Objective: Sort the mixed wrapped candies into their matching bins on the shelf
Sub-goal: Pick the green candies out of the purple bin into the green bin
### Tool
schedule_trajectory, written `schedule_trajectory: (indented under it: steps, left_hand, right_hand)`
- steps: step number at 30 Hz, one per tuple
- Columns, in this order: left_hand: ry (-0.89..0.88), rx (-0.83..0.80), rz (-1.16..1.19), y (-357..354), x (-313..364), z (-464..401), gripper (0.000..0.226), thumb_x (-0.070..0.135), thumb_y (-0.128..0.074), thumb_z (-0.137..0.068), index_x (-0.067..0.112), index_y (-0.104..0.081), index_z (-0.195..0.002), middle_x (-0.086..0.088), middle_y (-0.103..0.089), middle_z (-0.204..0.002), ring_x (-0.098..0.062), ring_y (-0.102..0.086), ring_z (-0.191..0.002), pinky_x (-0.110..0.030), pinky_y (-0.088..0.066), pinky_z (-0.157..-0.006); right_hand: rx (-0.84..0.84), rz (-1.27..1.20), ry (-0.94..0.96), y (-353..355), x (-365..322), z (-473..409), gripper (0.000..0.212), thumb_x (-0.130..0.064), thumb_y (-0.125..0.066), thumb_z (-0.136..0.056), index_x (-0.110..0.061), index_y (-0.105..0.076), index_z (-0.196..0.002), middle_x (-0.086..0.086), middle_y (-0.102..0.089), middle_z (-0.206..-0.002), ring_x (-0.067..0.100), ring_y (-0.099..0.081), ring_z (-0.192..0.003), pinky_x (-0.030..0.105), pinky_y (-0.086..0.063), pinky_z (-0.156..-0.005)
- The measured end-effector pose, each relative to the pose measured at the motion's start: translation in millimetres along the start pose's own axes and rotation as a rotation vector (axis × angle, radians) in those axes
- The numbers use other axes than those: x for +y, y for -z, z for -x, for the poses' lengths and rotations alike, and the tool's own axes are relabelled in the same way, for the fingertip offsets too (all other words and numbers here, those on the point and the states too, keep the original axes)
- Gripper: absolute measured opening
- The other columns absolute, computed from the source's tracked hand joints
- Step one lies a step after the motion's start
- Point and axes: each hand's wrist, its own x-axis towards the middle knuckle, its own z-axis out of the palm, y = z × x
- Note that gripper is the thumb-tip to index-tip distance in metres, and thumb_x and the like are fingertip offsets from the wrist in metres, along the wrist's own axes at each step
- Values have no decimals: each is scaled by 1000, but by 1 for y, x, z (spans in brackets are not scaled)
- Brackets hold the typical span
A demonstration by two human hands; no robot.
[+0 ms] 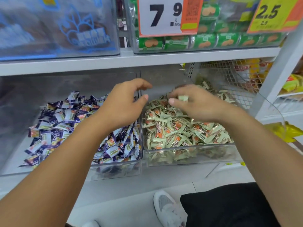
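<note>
Two clear bins stand side by side on the lower shelf. The left bin (114, 171) holds purple-and-white wrapped candies (65, 122). The right bin (188, 154) holds cream-and-orange wrapped candies (180, 130). My right hand (196, 104) hovers over the right bin's pile and pinches a pale cream candy (183, 97) between thumb and fingers. My left hand (124, 102) is over the divider between the bins, fingers loosely curved, nothing visible in it.
An upper shelf (147, 60) carries a clear bin with blue print (57, 30) and a bin of green biscuit packs (196, 41) with price tags. A wire mesh basket (237, 79) sits at the right. My white shoe (168, 208) is on the floor below.
</note>
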Motion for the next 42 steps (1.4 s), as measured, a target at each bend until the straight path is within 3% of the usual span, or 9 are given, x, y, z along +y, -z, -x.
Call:
schedule_trajectory:
  steps: [4, 9, 11, 15, 24, 28, 31, 38, 42]
  left_hand:
    - [54, 25, -80, 19, -8, 8, 27, 25, -57, -98, 23, -65, -123, 7, -65, -121, -9, -57, -111, -24, -40, -94]
    - [400, -61, -251, 69, -64, 32, 31, 38, -52, -99, 19, -69, -116, -2, -69, -114, -20, -60, -100, -27, -42, -84]
    - [554, -137, -314, 84, -89, 47, 38, 40, -46, -102, 15, -64, -123, -8, -65, -125, -28, -58, -109, -30, -43, -87]
    - [717, -427, -391, 93, -123, 74, 43, 30, -36, -105, 8, -41, -142, -16, -43, -149, -28, -53, -107, -39, -45, -97]
    - [693, -412, -340, 124, -133, 123, 33, 7, -42, -98, 4, -65, -121, -14, -62, -129, -28, -55, -104, -31, -46, -89]
    - [645, -242, -317, 144, -132, 147, 29, 26, -46, -101, 12, -63, -120, -10, -65, -123, -27, -57, -113, -36, -46, -97]
    - [686, -198, -221, 149, -135, 153, 36, 33, -49, -101, 16, -50, -133, -9, -56, -136, -27, -53, -123, -36, -43, -101]
    - [727, -473, -227, 144, -138, 154, 28, 31, -41, -104, 12, -49, -123, -7, -55, -130, -26, -52, -115, -29, -39, -88]
    - [737, -580, -245, 141, -137, 152, 23, 30, -38, -105, 13, -45, -118, -8, -52, -125, -22, -49, -105, -27, -36, -83]
  right_hand:
    - [68, 248, -79, -2, -3, -11, 54, -41, -69, -91, -16, -56, -136, 7, -58, -137, 27, -55, -122, 39, -46, -102]
    - [235, 258, 247, -10, -71, 13, 18, -39, -58, -95, -31, -69, -106, -8, -70, -103, 18, -65, -95, 41, -54, -84]
    - [172, 127, 442, -32, -109, 25, 16, -38, -56, -95, -33, -70, -100, -16, -68, -93, 9, -62, -87, 35, -53, -80]
    - [-122, 157, 525, -82, -158, -9, 33, -36, -42, -103, -31, -55, -133, -7, -57, -133, 16, -52, -122, 38, -43, -102]
    - [-549, 277, 407, -174, -260, -161, 52, -32, -20, -110, -7, -29, -154, 11, -23, -163, 26, -23, -149, 36, -19, -118]
    - [-622, 389, 445, -202, -263, -167, 38, -32, -35, -106, -9, -64, -113, 18, -58, -127, 32, -54, -111, 39, -42, -92]
    - [-695, 373, 433, -199, -256, -150, 30, -28, -39, -105, -15, -63, -118, 8, -62, -122, 23, -56, -105, 39, -45, -96]
    - [-833, 808, 726, -154, -210, -57, 53, -49, -32, -104, -38, -24, -155, -11, -28, -160, 17, -24, -147, 42, -22, -120]
    - [-851, 519, 572, -124, -230, -70, 50, -48, -38, -103, -39, -34, -152, -15, -33, -157, 0, -33, -138, 21, -27, -111]
